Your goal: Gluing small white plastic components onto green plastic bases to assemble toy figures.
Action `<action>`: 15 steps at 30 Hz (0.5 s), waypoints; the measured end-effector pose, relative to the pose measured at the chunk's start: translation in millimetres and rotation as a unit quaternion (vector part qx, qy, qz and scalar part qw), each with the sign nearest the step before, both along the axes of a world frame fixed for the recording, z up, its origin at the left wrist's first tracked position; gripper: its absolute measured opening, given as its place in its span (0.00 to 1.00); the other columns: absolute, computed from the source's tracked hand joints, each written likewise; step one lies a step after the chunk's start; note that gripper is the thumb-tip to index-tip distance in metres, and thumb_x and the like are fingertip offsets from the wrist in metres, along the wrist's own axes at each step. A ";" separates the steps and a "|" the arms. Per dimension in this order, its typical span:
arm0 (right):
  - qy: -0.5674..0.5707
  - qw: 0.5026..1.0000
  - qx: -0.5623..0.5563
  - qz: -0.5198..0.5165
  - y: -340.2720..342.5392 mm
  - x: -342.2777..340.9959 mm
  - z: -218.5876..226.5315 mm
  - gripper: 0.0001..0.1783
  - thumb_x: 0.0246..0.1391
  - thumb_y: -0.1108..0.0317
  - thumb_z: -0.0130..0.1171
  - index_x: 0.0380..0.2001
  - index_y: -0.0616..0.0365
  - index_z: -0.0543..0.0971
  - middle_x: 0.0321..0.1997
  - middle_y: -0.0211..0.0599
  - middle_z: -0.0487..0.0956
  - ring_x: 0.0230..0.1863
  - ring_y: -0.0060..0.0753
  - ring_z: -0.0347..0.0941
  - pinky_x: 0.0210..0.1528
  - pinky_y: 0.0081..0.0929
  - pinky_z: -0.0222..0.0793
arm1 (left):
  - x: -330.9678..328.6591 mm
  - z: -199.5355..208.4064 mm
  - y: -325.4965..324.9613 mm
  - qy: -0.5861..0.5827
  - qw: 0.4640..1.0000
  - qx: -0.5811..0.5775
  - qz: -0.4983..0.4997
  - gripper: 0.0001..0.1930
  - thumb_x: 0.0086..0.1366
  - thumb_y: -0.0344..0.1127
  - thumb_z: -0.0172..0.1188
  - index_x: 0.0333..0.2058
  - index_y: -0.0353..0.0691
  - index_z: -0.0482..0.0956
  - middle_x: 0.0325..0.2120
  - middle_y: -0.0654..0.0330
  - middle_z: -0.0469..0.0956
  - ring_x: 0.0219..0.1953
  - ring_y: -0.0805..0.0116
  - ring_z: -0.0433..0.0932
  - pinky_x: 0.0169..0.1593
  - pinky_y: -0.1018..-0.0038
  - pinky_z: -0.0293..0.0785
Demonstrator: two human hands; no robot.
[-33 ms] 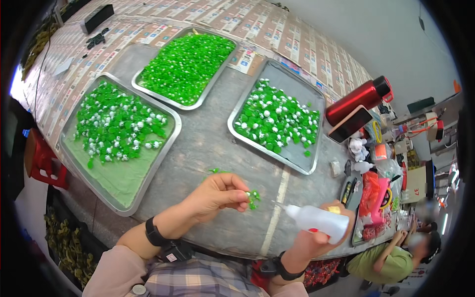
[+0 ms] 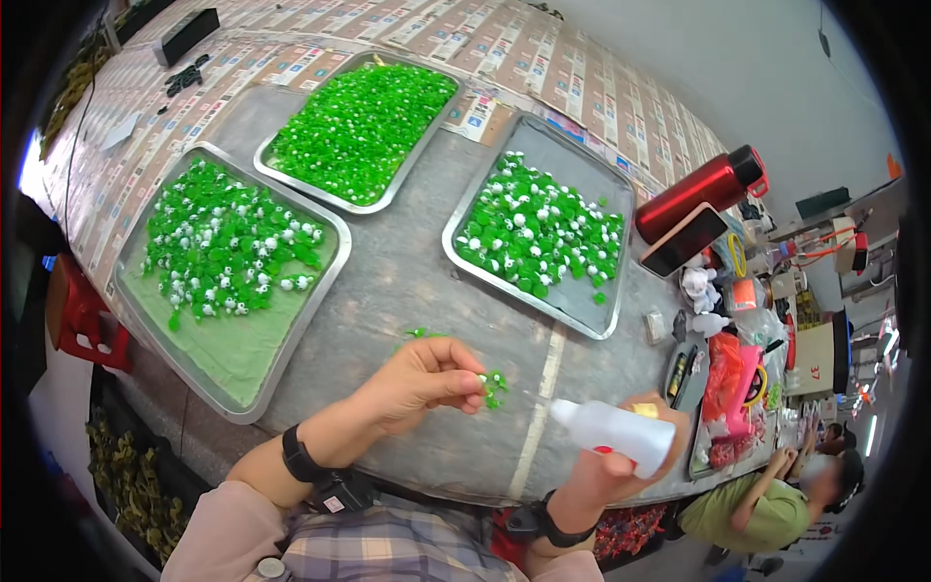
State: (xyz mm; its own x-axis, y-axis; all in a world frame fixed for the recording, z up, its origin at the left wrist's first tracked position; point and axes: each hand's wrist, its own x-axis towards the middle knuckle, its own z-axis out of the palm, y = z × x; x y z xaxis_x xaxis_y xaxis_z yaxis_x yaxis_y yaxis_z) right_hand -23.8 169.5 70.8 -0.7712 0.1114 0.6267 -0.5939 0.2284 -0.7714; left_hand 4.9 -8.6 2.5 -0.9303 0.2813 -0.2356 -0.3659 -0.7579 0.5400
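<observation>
Near the middle of the table, my left hand [image 2: 430, 384] pinches a small green plastic sprig [image 2: 495, 389] with whitish beads between thumb and fingertips. To its right, my right hand [image 2: 598, 477] is wrapped around a white squeeze bottle [image 2: 621, 435]. The bottle lies tilted, its narrow end pointing left at the sprig with a gap between them. A few loose green bits [image 2: 419, 333] lie on the table just beyond my left hand.
Metal trays of green and white pieces stand at left [image 2: 339, 254], far middle [image 2: 380, 206] and right [image 2: 606, 332]. A red flask [image 2: 693, 199] and a phone [image 2: 685, 240] are at the right, above a cluttered tray [image 2: 698, 456]. A person in green [image 2: 747, 509] works at lower right.
The white bottle has shifted very slightly, and its thin tip, visible before, is now hard to make out. My left hand still pinches the sprig.
</observation>
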 end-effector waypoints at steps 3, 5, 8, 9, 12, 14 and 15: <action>-0.005 0.999 0.011 0.032 -1.1 1.3 -0.2 0.32 0.24 0.44 0.66 0.24 0.58 0.66 0.17 0.26 0.64 0.18 0.23 0.59 0.20 0.19 0.52 | -1.2 0.5 2.0 0.003 1.000 0.001 0.002 0.05 0.53 0.28 0.54 0.29 0.36 0.71 0.24 0.59 0.74 0.25 0.73 0.73 0.31 0.79 0.72; 0.009 0.997 0.037 0.061 1.6 -0.1 -2.4 0.32 0.23 0.45 0.67 0.25 0.58 0.66 0.17 0.26 0.65 0.18 0.22 0.59 0.19 0.19 0.52 | -1.5 1.2 3.3 0.011 1.000 0.003 0.000 0.05 0.53 0.28 0.54 0.29 0.36 0.71 0.24 0.59 0.74 0.25 0.73 0.73 0.31 0.79 0.72; -0.008 0.996 0.047 0.075 -1.9 -0.1 -3.4 0.32 0.24 0.45 0.67 0.25 0.57 0.65 0.17 0.26 0.65 0.17 0.22 0.58 0.18 0.18 0.51 | -1.5 -0.2 1.4 0.004 1.000 -0.001 -0.003 0.05 0.53 0.28 0.54 0.29 0.36 0.71 0.24 0.59 0.74 0.25 0.73 0.73 0.30 0.79 0.72; -0.006 0.996 0.055 0.075 -2.1 0.4 -3.3 0.32 0.24 0.45 0.67 0.26 0.58 0.65 0.17 0.26 0.65 0.17 0.22 0.58 0.18 0.18 0.51 | -1.0 0.2 0.9 0.004 1.000 -0.002 -0.002 0.05 0.53 0.28 0.54 0.29 0.36 0.71 0.24 0.59 0.74 0.25 0.73 0.74 0.30 0.79 0.72; -0.020 0.995 0.082 0.044 -6.3 2.3 -1.2 0.33 0.26 0.40 0.62 0.24 0.58 0.63 0.16 0.26 0.62 0.17 0.21 0.56 0.19 0.17 0.50 | 0.0 0.7 0.4 0.004 1.000 -0.004 -0.001 0.05 0.53 0.28 0.54 0.29 0.35 0.71 0.23 0.59 0.74 0.24 0.73 0.74 0.30 0.80 0.72; -0.057 0.993 0.100 -0.021 -17.9 6.2 4.1 0.37 0.29 0.31 0.53 0.20 0.59 0.60 0.15 0.26 0.56 0.18 0.20 0.53 0.20 0.17 0.48 | -0.1 0.3 0.6 0.006 1.000 -0.004 -0.002 0.05 0.53 0.28 0.54 0.29 0.35 0.71 0.23 0.59 0.74 0.25 0.74 0.74 0.30 0.80 0.72; -0.032 0.995 0.098 0.001 -14.0 4.8 1.5 0.35 0.28 0.35 0.57 0.22 0.59 0.62 0.16 0.27 0.59 0.17 0.21 0.55 0.20 0.18 0.49 | 0.0 0.6 0.4 0.005 1.000 -0.005 -0.002 0.05 0.53 0.28 0.54 0.29 0.35 0.71 0.23 0.59 0.74 0.25 0.74 0.74 0.30 0.80 0.72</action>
